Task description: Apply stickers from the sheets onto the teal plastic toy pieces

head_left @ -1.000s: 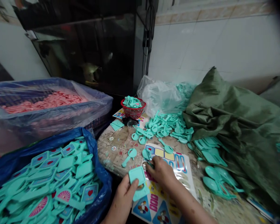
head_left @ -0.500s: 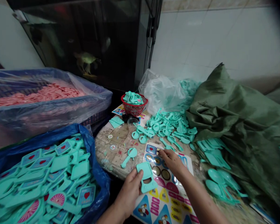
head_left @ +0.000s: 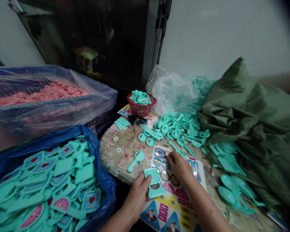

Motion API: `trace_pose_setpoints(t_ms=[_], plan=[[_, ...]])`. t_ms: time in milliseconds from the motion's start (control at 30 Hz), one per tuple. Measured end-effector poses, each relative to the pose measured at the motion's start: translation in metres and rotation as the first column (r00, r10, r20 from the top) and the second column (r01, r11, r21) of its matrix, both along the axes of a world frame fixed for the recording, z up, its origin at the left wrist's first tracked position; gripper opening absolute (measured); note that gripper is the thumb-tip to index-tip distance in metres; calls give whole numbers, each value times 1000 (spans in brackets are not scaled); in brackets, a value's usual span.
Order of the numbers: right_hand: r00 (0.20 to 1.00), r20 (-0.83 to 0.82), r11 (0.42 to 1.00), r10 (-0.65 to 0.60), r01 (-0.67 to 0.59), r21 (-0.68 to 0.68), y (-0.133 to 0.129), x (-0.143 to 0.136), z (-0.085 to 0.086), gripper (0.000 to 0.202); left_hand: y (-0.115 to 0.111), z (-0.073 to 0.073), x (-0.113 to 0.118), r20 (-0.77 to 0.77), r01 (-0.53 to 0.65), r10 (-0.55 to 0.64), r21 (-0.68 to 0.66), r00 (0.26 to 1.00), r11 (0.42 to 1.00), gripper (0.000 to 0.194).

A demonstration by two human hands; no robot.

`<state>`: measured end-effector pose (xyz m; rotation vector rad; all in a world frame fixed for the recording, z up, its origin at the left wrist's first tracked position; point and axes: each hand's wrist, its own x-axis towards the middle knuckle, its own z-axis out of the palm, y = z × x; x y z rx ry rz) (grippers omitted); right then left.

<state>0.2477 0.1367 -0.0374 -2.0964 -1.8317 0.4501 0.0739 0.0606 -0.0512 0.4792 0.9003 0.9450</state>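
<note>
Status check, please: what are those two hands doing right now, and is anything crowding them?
Left hand grips teal plastic piece. Right hand pinches at sticker sheet. Loose teal parts crowd beyond.

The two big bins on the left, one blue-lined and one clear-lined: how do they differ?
The blue-lined bin holds teal pieces, many bearing heart or fan stickers; the clear-lined bin holds pink pieces with no stickers that I can see. The blue-lined bin sits nearer the left hand; the clear-lined bin sits behind it, by the dark tank. Both are plastic-lined and heaped with flat plastic parts.
</note>
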Motion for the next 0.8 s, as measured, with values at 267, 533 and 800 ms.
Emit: trace_pose_setpoints(t_ms=[267,533,800], plan=[[993,-74,996,-87,85,-26,-2,-3,2,17,-1,-1,-1,-23,15,-14,28,1000,1000,32],[943,-288,986,-165,152,-67,1,-7,3,20,0,-4,-1,-60,29,-26,38,998,999,37],[600,-788,990,-140,88,-109,14,7,29,42,1,-1,-3,-56,35,-35,-9,998,999,38]])
